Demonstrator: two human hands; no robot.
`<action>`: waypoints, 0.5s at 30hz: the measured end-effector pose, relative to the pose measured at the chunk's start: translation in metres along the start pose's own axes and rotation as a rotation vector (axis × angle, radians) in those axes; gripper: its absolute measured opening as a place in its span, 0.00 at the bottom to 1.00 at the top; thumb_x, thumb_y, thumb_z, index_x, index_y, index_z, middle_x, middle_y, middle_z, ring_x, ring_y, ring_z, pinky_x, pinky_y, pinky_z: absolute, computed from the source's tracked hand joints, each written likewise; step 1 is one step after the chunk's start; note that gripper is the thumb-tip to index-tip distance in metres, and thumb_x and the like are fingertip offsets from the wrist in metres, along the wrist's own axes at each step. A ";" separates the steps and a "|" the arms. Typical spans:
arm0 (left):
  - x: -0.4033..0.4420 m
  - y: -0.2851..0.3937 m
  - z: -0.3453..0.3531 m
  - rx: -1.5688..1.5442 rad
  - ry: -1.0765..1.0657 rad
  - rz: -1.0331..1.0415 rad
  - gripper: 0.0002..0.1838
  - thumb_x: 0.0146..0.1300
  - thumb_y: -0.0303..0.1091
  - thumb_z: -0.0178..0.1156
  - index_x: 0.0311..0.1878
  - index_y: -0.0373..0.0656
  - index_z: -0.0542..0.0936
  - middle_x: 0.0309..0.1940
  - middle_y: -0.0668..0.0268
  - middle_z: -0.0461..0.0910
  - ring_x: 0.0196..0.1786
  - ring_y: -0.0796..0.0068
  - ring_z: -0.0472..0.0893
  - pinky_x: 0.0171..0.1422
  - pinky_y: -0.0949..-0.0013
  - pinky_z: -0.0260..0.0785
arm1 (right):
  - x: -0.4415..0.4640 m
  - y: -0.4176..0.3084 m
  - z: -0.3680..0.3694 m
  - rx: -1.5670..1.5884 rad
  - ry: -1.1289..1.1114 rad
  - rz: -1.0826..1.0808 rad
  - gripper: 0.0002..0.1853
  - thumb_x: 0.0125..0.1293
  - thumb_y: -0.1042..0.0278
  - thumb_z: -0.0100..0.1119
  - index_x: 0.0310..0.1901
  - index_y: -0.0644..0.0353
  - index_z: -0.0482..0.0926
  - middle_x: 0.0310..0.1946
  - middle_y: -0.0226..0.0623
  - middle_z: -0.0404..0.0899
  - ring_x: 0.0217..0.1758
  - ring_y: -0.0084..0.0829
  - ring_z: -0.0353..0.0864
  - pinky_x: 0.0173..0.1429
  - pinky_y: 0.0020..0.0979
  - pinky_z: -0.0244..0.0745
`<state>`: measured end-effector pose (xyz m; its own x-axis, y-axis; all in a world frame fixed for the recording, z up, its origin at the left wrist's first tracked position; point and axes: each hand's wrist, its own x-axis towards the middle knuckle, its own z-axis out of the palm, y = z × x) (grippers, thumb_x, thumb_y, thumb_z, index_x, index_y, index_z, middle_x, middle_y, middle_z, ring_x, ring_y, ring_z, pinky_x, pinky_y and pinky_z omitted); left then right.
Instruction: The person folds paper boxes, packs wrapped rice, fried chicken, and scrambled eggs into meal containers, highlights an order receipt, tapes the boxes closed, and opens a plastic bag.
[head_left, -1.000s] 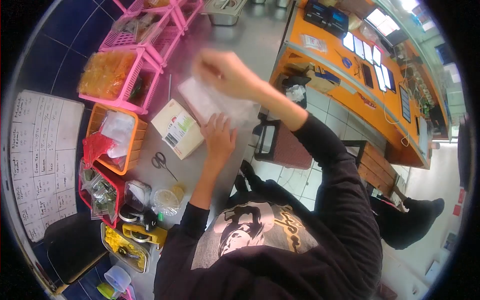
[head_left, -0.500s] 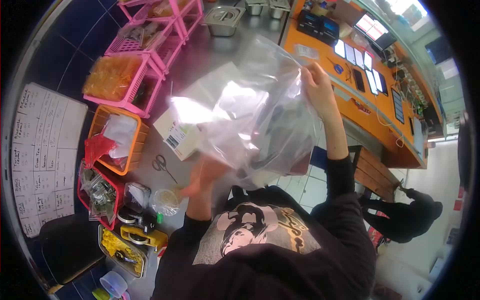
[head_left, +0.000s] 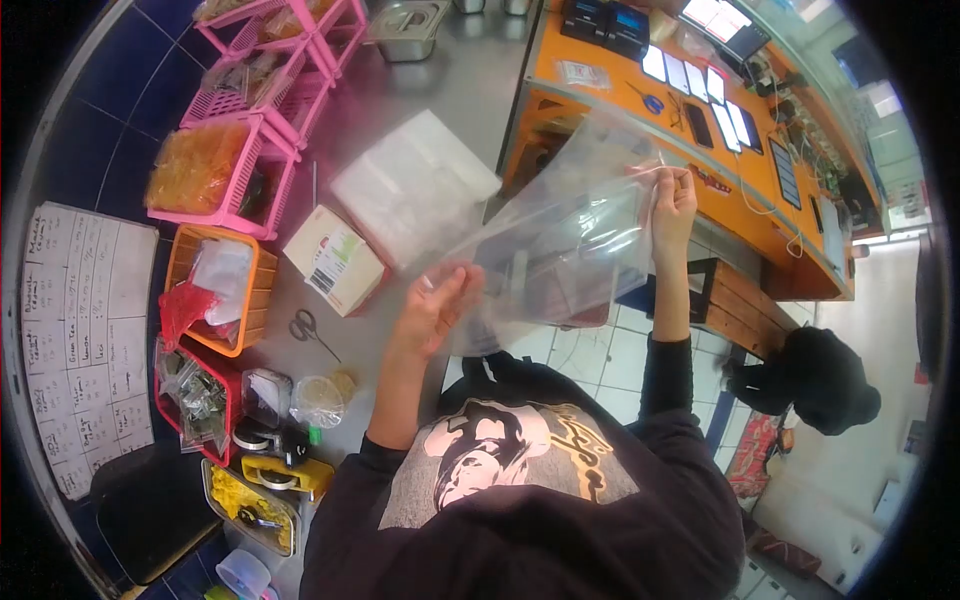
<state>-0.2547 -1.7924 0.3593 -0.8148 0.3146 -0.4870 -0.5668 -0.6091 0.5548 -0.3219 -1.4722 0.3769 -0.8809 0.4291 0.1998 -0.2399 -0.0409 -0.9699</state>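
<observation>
A clear plastic bag (head_left: pixel 570 235) is stretched out in front of my body, thin and see-through, with creases catching the light. My right hand (head_left: pixel 675 205) pinches its upper right edge. At the bag's lower left side, my left hand (head_left: pixel 440 305) has curled fingers and appears to grip the edge; the film partly blurs that contact. Just beyond my left hand, a white block-shaped pack (head_left: pixel 415 180) lies on the metal counter. Beside it stands a small carton (head_left: pixel 335 262) with a barcode label.
Scissors (head_left: pixel 312 333) lie on the counter by an orange basket (head_left: pixel 262 300). Pink stacked racks (head_left: pixel 270 165) stand at the left. A tape dispenser (head_left: pixel 285 472) and a metal tray (head_left: pixel 290 530) are nearer. Phones lie on the orange desk (head_left: pixel 560 100). Another person (head_left: pixel 820 380) is at right.
The bag has moved right and down, off the white pack, and now hangs flatter. My left hand has risen to the bag's edge. My right hand has moved slightly lower and right.
</observation>
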 end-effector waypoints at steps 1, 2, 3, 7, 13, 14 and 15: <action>0.005 -0.007 -0.008 0.043 0.032 0.036 0.06 0.63 0.32 0.62 0.41 0.42 0.79 0.36 0.67 0.81 0.41 0.73 0.82 0.52 0.66 0.77 | -0.004 -0.002 -0.005 -0.295 0.004 0.060 0.09 0.72 0.67 0.45 0.41 0.65 0.69 0.39 0.48 0.82 0.30 0.26 0.80 0.36 0.26 0.75; 0.008 -0.014 -0.015 0.085 0.064 0.072 0.04 0.62 0.30 0.62 0.38 0.42 0.79 0.33 0.67 0.81 0.43 0.71 0.82 0.53 0.65 0.77 | -0.009 -0.003 -0.008 -0.591 0.005 0.120 0.10 0.71 0.66 0.47 0.42 0.66 0.69 0.40 0.48 0.81 0.32 0.28 0.80 0.39 0.27 0.75; 0.008 -0.018 -0.016 0.085 0.063 0.072 0.04 0.62 0.30 0.62 0.38 0.42 0.79 0.33 0.67 0.81 0.43 0.71 0.82 0.53 0.65 0.77 | -0.016 0.000 -0.010 -0.592 0.006 0.119 0.10 0.71 0.66 0.47 0.42 0.66 0.69 0.40 0.48 0.81 0.32 0.28 0.80 0.39 0.27 0.75; 0.018 -0.049 -0.019 0.508 0.154 0.399 0.08 0.54 0.30 0.70 0.32 0.44 0.78 0.31 0.69 0.80 0.35 0.78 0.78 0.40 0.74 0.72 | -0.096 -0.021 0.045 -0.763 -0.216 -0.030 0.14 0.65 0.63 0.58 0.44 0.67 0.76 0.36 0.50 0.80 0.36 0.44 0.81 0.42 0.36 0.74; 0.000 -0.047 0.014 1.038 0.160 0.500 0.15 0.48 0.32 0.73 0.24 0.44 0.73 0.22 0.73 0.72 0.27 0.85 0.68 0.30 0.75 0.62 | -0.152 0.000 0.072 0.031 -0.496 0.637 0.12 0.66 0.65 0.54 0.41 0.66 0.75 0.36 0.40 0.79 0.38 0.33 0.80 0.44 0.35 0.74; -0.003 -0.039 0.007 1.161 0.113 0.531 0.15 0.49 0.32 0.72 0.23 0.43 0.71 0.20 0.73 0.70 0.27 0.85 0.67 0.30 0.75 0.62 | -0.152 0.003 0.064 0.632 -0.298 0.883 0.11 0.67 0.66 0.52 0.42 0.66 0.74 0.38 0.38 0.79 0.39 0.33 0.79 0.46 0.35 0.74; 0.004 -0.034 -0.013 0.705 -0.059 0.494 0.16 0.52 0.30 0.69 0.22 0.42 0.68 0.18 0.75 0.65 0.26 0.85 0.63 0.29 0.75 0.59 | -0.154 0.012 0.053 0.813 -0.157 1.004 0.10 0.68 0.67 0.48 0.44 0.65 0.72 0.39 0.38 0.77 0.38 0.33 0.77 0.48 0.34 0.73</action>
<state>-0.2372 -1.7797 0.3301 -0.9817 0.1824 -0.0547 -0.0735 -0.0978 0.9925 -0.2108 -1.5861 0.3419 -0.8438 -0.2150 -0.4917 0.4195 -0.8358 -0.3542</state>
